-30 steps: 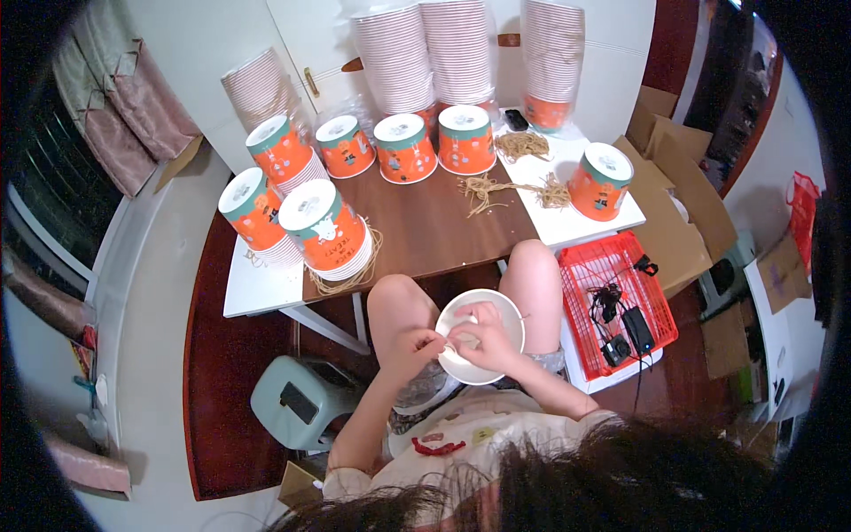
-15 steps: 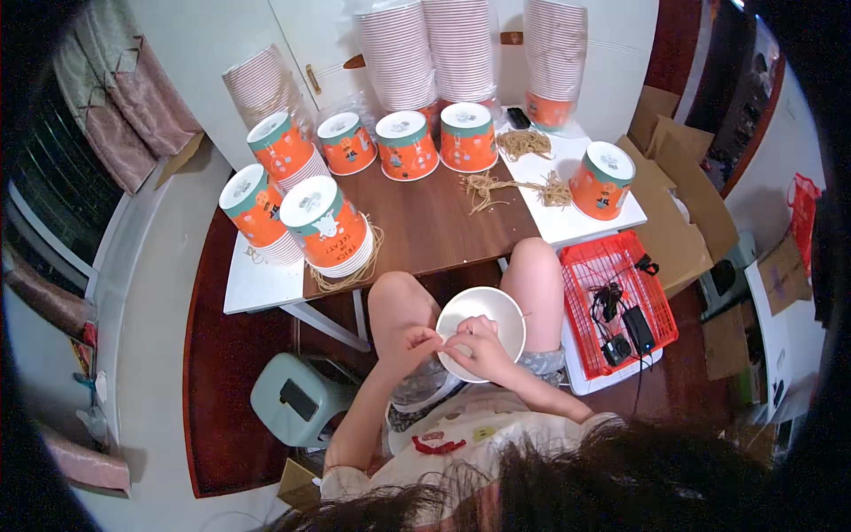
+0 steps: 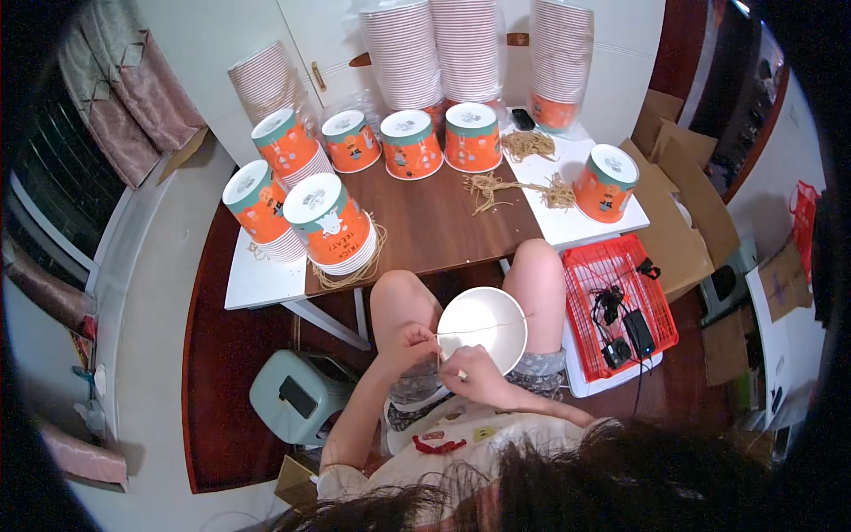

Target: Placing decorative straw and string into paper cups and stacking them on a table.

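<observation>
A white paper bucket (image 3: 501, 310) is wedged between my thighs, its mouth facing up. Across that mouth runs a thin piece of twine (image 3: 487, 327), passing over the right rim and reaching my left fingers. My left hand (image 3: 410, 348) pinches the twine at the bucket's left rim. Just beside it, my right hand (image 3: 479, 376) is closed over the lower left rim, fingers curled under. A small pale bit shows at its fingertips, too small to name.
Upturned orange buckets (image 3: 410, 151) stand on the brown table (image 3: 425, 230), some in stacks. Loose twine bundles (image 3: 529, 146) lie at the right. Tall wrapped stacks (image 3: 403, 58) rise behind. A red basket (image 3: 576, 310) with cables is on my right, a grey-green stool (image 3: 275, 399) on my left.
My right hand has come out of the bucket's mouth, down and left to the rim. The twine now shows stretched across the opening. My left hand has stayed nearly in place.
</observation>
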`<state>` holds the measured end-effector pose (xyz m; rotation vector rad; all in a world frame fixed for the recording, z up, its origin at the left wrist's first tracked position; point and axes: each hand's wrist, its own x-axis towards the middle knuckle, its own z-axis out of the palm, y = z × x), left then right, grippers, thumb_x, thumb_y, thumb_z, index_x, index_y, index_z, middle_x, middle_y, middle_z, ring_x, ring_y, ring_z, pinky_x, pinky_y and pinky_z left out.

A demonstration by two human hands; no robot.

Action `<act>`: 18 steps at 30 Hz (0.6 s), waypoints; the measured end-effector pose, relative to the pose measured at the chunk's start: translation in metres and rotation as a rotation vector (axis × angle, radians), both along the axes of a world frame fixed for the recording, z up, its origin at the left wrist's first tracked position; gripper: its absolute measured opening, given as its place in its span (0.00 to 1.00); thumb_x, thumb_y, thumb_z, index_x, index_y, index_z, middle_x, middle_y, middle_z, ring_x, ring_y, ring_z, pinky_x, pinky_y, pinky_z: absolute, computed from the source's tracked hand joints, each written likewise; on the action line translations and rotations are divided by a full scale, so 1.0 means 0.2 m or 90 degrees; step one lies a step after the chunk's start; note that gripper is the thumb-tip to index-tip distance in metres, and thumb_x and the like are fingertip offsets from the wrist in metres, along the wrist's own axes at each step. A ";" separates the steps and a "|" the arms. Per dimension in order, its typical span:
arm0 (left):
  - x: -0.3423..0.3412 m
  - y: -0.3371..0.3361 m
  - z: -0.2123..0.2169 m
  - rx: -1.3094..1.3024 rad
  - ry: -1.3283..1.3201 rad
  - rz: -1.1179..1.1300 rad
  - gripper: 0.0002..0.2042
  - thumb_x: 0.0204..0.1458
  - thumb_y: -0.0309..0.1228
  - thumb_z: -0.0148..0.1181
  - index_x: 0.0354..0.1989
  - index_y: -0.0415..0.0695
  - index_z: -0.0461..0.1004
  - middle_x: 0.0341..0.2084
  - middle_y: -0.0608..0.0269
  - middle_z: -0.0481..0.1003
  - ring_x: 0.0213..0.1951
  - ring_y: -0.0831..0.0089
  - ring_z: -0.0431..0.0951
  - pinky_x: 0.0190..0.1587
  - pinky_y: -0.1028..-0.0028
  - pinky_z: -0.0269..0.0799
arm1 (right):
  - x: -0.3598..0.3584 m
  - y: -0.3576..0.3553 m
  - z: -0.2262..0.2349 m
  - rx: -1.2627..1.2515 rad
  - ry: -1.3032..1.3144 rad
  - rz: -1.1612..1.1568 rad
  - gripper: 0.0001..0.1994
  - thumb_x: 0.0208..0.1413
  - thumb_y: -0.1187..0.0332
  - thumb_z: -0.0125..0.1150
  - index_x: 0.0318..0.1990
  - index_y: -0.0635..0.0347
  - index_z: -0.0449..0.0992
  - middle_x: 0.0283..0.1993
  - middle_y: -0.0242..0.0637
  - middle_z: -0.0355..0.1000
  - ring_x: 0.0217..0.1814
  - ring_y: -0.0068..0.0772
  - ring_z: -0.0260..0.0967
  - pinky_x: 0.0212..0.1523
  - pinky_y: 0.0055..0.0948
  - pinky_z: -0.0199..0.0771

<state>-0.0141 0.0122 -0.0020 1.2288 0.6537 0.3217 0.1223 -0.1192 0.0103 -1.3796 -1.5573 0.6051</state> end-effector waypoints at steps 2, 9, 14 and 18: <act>0.00 0.00 0.00 0.020 -0.013 -0.009 0.04 0.46 0.25 0.56 0.29 0.40 0.68 0.25 0.63 0.74 0.28 0.81 0.72 0.30 0.83 0.67 | -0.04 0.01 0.02 0.034 -0.179 0.020 0.03 0.42 0.67 0.57 0.26 0.52 0.73 0.24 0.29 0.66 0.30 0.32 0.65 0.33 0.32 0.56; 0.00 0.02 -0.02 0.120 -0.004 -0.039 0.04 0.45 0.25 0.56 0.27 0.39 0.68 0.22 0.64 0.73 0.24 0.81 0.71 0.25 0.83 0.64 | 0.04 0.09 -0.02 -0.013 -0.077 -0.107 0.05 0.42 0.67 0.59 0.25 0.57 0.73 0.26 0.37 0.68 0.31 0.38 0.66 0.31 0.33 0.65; 0.03 -0.01 0.08 0.197 0.044 -0.049 0.05 0.44 0.24 0.55 0.29 0.39 0.67 0.20 0.64 0.72 0.23 0.81 0.71 0.22 0.82 0.64 | 0.06 0.14 -0.03 0.066 -0.027 -0.121 0.06 0.39 0.70 0.63 0.27 0.58 0.75 0.24 0.38 0.68 0.27 0.36 0.66 0.28 0.29 0.67; 0.02 0.01 -0.02 0.139 0.036 0.020 0.06 0.44 0.24 0.55 0.30 0.39 0.66 0.20 0.63 0.72 0.23 0.80 0.71 0.24 0.81 0.66 | 0.05 0.14 -0.05 0.144 -0.123 -0.134 0.05 0.37 0.72 0.63 0.26 0.57 0.76 0.25 0.36 0.68 0.29 0.34 0.66 0.29 0.28 0.68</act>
